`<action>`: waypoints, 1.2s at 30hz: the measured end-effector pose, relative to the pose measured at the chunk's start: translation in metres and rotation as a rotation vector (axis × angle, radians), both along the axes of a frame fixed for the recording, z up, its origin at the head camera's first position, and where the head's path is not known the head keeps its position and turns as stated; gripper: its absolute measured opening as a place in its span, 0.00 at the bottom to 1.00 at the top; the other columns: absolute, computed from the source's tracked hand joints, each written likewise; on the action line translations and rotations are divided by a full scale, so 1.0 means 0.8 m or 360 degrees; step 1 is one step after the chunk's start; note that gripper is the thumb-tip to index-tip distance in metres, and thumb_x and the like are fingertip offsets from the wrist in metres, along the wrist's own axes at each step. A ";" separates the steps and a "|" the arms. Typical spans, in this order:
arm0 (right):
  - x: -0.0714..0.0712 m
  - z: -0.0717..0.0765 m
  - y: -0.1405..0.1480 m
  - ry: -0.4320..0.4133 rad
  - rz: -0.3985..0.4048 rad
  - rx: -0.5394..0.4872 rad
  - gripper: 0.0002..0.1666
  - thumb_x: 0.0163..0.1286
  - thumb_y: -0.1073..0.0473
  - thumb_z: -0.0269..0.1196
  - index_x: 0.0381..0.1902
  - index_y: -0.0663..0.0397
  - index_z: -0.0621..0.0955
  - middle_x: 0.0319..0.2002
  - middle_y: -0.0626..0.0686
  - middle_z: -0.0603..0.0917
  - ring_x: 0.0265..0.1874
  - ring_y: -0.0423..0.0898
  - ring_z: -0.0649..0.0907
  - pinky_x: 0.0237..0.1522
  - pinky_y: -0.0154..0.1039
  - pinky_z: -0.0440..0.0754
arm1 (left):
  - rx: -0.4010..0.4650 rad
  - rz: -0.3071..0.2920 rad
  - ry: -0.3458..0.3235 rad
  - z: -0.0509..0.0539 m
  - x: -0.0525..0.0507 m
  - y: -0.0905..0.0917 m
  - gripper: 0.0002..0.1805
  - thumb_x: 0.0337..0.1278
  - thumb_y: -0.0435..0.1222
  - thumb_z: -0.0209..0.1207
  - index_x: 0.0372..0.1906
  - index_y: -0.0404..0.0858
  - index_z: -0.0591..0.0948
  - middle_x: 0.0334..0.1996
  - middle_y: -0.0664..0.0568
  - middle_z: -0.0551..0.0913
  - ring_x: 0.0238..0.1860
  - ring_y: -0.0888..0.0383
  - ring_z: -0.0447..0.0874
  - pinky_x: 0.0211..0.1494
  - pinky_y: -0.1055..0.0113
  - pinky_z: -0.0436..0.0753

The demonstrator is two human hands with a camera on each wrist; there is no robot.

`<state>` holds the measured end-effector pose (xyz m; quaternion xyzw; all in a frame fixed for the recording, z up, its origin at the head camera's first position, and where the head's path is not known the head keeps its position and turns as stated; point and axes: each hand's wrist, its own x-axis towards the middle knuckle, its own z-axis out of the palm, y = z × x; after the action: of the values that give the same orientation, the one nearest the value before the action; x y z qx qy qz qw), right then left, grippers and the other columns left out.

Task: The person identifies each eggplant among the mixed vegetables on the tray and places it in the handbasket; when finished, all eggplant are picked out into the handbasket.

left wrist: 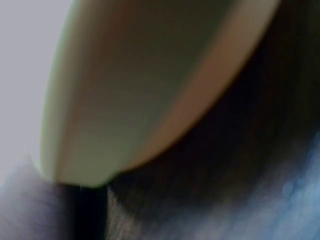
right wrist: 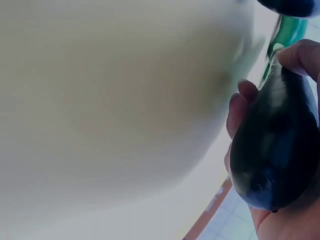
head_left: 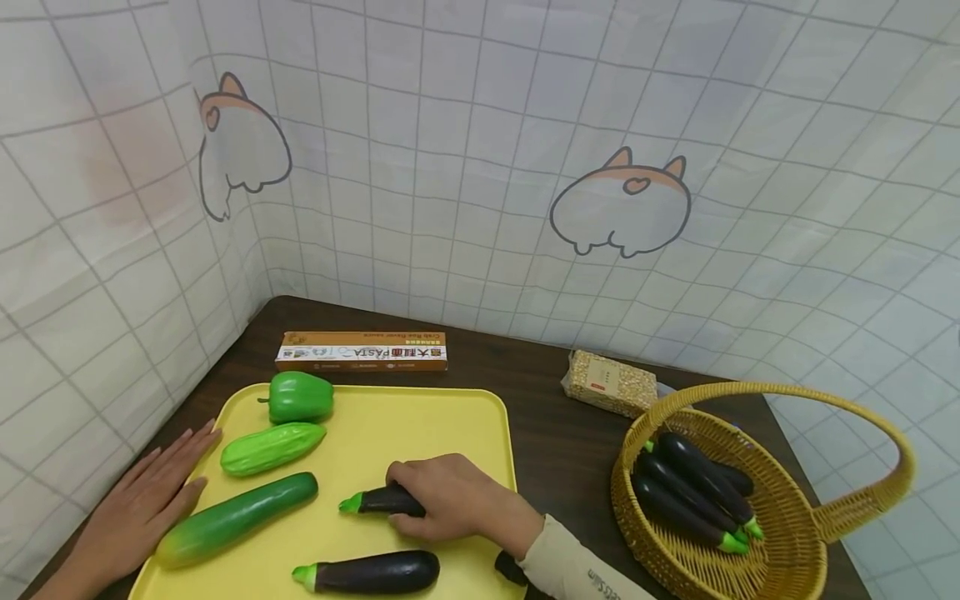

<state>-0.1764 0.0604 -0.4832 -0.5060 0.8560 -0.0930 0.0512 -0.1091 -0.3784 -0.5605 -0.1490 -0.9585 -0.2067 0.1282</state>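
Observation:
In the head view my right hand [head_left: 453,496] grips a dark eggplant [head_left: 392,500] over the yellow tray [head_left: 420,417], its green stem end pointing left. The right wrist view shows the fingers curled round this eggplant [right wrist: 275,145]. A second eggplant [head_left: 378,572] lies nearer on the tray. My left hand [head_left: 146,508] rests flat at the tray's left edge with its fingers straight. Beside it lie a green cucumber-like vegetable [head_left: 240,521], a light green ridged gourd [head_left: 272,448] and a green bell pepper [head_left: 300,397]. The left wrist view is too blurred to tell much.
A wicker basket [head_left: 798,542] with a tall handle stands at the right, holding several eggplants [head_left: 690,492]. Behind the tray lies a pasta box [head_left: 362,351]. A bag of grain [head_left: 611,383] sits at the back right, close to a tiled-pattern wall cover [head_left: 450,208].

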 end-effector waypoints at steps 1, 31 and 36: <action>0.000 0.001 0.001 0.0007 -0.0001 0.0004 0.15 0.75 0.43 0.66 0.51 0.42 0.78 0.34 0.36 0.76 0.23 0.31 0.71 0.24 0.28 0.68 | -0.0004 0.0002 0.0000 0.000 0.000 0.000 0.36 0.84 0.42 0.54 0.87 0.50 0.55 0.84 0.53 0.54 0.83 0.64 0.38 0.80 0.66 0.28; 0.012 0.048 0.053 0.0099 0.0018 -0.0189 0.23 0.85 0.37 0.53 0.61 0.44 0.80 0.36 0.38 0.76 0.20 0.30 0.69 0.20 0.25 0.65 | 0.0002 -0.0012 0.0006 -0.001 -0.001 0.001 0.36 0.84 0.42 0.54 0.87 0.50 0.55 0.84 0.54 0.54 0.82 0.66 0.37 0.80 0.67 0.28; 0.017 0.060 0.066 0.0114 0.0030 -0.0165 0.23 0.85 0.38 0.53 0.62 0.45 0.80 0.37 0.39 0.77 0.20 0.31 0.68 0.20 0.26 0.65 | 0.0017 -0.0017 0.0005 -0.003 0.001 0.000 0.36 0.84 0.41 0.54 0.87 0.50 0.55 0.84 0.53 0.55 0.82 0.67 0.37 0.80 0.66 0.29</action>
<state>-0.1627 0.1129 -0.4350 -0.5189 0.8466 -0.1185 -0.0050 -0.1086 -0.3780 -0.5627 -0.1538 -0.9563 -0.2123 0.1295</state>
